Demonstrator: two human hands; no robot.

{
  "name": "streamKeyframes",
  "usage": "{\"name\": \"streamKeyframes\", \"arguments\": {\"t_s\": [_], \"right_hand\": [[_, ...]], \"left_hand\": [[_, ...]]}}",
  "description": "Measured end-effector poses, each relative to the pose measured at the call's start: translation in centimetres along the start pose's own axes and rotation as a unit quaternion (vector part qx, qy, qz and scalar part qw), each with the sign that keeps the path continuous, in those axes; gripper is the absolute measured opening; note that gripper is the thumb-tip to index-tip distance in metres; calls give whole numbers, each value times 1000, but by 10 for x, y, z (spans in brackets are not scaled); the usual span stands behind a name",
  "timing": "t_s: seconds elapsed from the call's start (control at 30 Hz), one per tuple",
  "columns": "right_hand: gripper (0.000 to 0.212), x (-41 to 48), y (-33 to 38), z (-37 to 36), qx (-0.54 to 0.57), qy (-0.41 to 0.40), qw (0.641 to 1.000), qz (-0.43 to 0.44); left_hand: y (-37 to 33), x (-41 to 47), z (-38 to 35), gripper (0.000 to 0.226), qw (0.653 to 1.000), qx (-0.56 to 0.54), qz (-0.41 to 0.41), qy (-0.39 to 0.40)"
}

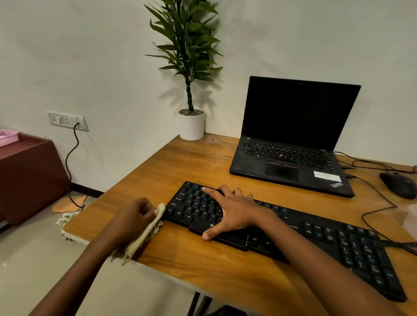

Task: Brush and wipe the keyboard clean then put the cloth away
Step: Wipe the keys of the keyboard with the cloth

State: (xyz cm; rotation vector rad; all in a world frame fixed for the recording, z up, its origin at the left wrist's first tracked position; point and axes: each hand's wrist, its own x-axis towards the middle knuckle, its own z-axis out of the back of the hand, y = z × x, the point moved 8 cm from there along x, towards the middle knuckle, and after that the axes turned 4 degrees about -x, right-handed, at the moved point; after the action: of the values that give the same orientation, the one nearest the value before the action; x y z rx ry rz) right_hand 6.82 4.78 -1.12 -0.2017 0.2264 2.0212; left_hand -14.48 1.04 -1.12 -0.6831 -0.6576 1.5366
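Wooden bench carries the keyboard — right hand lies flat on its keys to steady it, so the left hand, gripping the cloth at the keyboard's left end, should wipe lightly.

keyboard front | laptop behind | mouse right (of laptop) | plant back-left
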Motion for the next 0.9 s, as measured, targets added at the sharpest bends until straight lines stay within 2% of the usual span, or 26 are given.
{"name": "streamKeyframes", "arguments": {"t_s": [0.07, 0.13, 0.23, 0.3, 0.37, 0.4, 0.43, 0.5, 0.57, 0.6, 0.67, 0.7, 0.77, 0.83, 0.9], "right_hand": [[116, -2, 0, 2, 8, 15, 1000, -9], [112, -9, 6, 6, 16, 5, 1000, -12], [81, -28, 39, 24, 92, -121, 988, 26], [56, -41, 68, 36, 229, -201, 950, 71], [43, -46, 85, 40, 354, -239, 900, 87], [40, -46, 84, 43, 380, -265, 883, 76], [38, -46, 77, 45, 389, -293, 872, 55], [34, -49, 58, 45, 390, -333, 858, 22], [32, -59, 48, 44, 351, -358, 865, 25], [31, -66, 50, 44, 294, -378, 877, 42], [28, -83, 69, 45, 111, -428, 891, 104], [24, -88, 82, 41, 14, -443, 886, 135], [19, -88, 101, 25, -127, -420, 882, 173], [16, -82, 106, 6, -202, -382, 882, 189], [12, -76, 105, -6, -242, -374, 873, 198]], "left_hand": [[1, -26, 9, 13, 998, -61, 28, -9], [-2, -46, 19, 12, 983, -167, 49, -58], [-8, -58, 16, 13, 942, -307, 60, -118], [-18, -55, -2, 17, 911, -396, 61, -94], [-31, -45, -18, 19, 889, -453, 61, -41], [-36, -40, -22, 20, 883, -465, 61, -11], [-40, -34, -24, 19, 885, -461, 59, 17], [-41, -21, -16, 15, 915, -400, 41, 38], [-37, -3, 0, 21, 952, -304, 3, -11], [-36, 8, 4, 24, 963, -265, -17, -38], [-38, 30, 1, 28, 975, -207, -54, -55], [-37, 43, -5, 30, 978, -192, -70, -46], [-36, 66, -25, 33, 981, -177, -83, -4], [-36, 84, -43, 33, 988, -121, -94, 31], [-29, 100, -51, 30, 993, -67, -97, 23]]}}
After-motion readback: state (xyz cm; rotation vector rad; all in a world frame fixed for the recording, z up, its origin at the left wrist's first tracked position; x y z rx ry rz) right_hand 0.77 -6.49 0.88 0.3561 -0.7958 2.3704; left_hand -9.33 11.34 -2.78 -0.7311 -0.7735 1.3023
